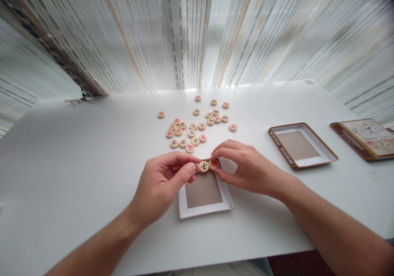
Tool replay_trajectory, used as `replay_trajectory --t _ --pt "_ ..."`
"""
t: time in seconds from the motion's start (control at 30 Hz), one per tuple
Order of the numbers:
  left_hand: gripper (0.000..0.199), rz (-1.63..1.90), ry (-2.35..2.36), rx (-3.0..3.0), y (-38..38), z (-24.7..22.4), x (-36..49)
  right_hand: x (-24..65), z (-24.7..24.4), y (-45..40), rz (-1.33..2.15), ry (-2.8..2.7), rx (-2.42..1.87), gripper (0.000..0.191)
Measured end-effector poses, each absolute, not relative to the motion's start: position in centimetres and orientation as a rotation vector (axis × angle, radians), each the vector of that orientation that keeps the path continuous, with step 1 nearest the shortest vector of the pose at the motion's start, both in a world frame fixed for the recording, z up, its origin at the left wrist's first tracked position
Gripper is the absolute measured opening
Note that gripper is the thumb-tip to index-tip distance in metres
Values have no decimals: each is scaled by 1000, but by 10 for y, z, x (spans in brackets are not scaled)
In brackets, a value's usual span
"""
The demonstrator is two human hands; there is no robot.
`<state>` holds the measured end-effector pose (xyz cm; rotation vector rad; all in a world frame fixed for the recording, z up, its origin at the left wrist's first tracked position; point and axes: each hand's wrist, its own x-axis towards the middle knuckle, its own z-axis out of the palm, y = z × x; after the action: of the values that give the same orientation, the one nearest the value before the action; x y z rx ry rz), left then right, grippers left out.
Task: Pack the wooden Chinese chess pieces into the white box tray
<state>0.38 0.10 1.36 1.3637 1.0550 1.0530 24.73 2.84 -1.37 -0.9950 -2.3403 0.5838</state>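
A shallow white-rimmed box tray lies in front of me. Along its far edge sits a round wooden piece with a black character, and right beside it is a piece with a red character. My right hand grips that red piece between thumb and fingers. At the row's left end, my left hand is closed, thumb against fingers, on another wooden piece that is mostly hidden. Several loose round pieces with red or black characters lie beyond the tray.
To the right stand an open brown-edged box part and a printed box lid. A string curtain hangs behind the white table. The table's near edge is by my forearms.
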Motion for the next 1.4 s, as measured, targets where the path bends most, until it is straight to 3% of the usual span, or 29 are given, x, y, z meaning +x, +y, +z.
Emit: replay_trajectory --t 1.1,1.4 --pt "12 1065 1050 1320 1 12 1 248 -10 29 600 -2323 -981 8" --pt "12 1205 1093 1319 15 2 -16 252 -5 29 502 -2155 -1108 11"
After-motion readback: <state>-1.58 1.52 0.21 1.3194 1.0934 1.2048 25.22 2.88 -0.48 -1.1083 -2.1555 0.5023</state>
